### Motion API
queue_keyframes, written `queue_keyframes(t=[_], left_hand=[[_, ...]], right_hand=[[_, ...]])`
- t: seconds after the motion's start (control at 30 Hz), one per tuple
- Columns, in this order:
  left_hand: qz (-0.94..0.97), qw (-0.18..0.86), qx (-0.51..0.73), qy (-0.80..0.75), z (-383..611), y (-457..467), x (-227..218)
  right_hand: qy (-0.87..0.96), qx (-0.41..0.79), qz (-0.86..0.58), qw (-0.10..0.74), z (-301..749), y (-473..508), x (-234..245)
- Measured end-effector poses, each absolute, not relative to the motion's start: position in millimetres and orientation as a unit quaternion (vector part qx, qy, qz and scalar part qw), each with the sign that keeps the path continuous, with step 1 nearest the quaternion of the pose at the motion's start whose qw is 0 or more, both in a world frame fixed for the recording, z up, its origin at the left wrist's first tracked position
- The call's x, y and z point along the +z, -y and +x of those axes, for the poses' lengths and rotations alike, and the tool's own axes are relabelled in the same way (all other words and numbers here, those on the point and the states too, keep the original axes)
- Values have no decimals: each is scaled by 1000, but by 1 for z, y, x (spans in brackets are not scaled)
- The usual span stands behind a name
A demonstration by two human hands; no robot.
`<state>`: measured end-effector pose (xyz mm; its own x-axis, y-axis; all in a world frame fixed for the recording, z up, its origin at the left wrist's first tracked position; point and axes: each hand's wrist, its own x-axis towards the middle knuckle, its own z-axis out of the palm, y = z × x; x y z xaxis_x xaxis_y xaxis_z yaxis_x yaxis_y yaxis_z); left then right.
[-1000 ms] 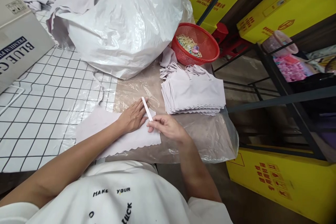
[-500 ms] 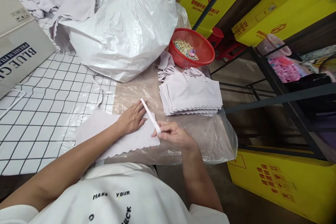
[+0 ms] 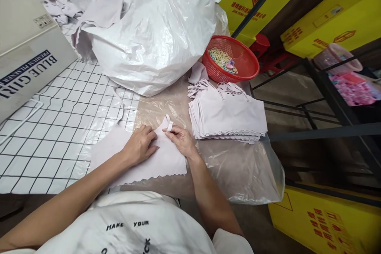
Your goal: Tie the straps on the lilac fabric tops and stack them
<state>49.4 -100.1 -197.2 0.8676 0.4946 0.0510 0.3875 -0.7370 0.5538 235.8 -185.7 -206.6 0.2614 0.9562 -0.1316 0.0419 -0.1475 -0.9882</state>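
Note:
A pale lilac fabric piece (image 3: 160, 158) with a scalloped lower edge lies flat in front of me. A narrow strap (image 3: 166, 121) of the same pale cloth rises from its upper right corner and is folded into a small loop. My right hand (image 3: 181, 141) is closed in a pinch on this strap. On the middle of the cloth rests my left hand (image 3: 139, 145), fingers bent and thumb apart, holding nothing. Right of my hands lies a neat stack of similar fabric pieces (image 3: 228, 111), with their straps gathered along the top.
Behind the stack stands a red basket (image 3: 247, 61) with small clips in it. A big white plastic bag (image 3: 149, 47) bulges at the back. At left is a cardboard box (image 3: 35, 63) on the checked tablecloth (image 3: 62, 135). A dark metal rack (image 3: 327, 131) stands right.
My right hand has moved up and left, bringing the strap from stretched out to folded over. My left hand has drawn down off the corner and bent its fingers. The view has shifted slightly.

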Motion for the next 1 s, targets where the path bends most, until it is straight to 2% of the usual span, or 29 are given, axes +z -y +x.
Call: queue_keyframes(t=[0.2,0.57,1.0], left_hand=[[909,305,85,-273,54,107,-200],[875,368,90,-302,54,111,-197],[870,375,108,-301,54,113,-203]], right_hand=[[399,485,-612,480,234,189,-210],[521,417,-642,378,237,191,-203],[482,455,-652,367,236,190,-201]])
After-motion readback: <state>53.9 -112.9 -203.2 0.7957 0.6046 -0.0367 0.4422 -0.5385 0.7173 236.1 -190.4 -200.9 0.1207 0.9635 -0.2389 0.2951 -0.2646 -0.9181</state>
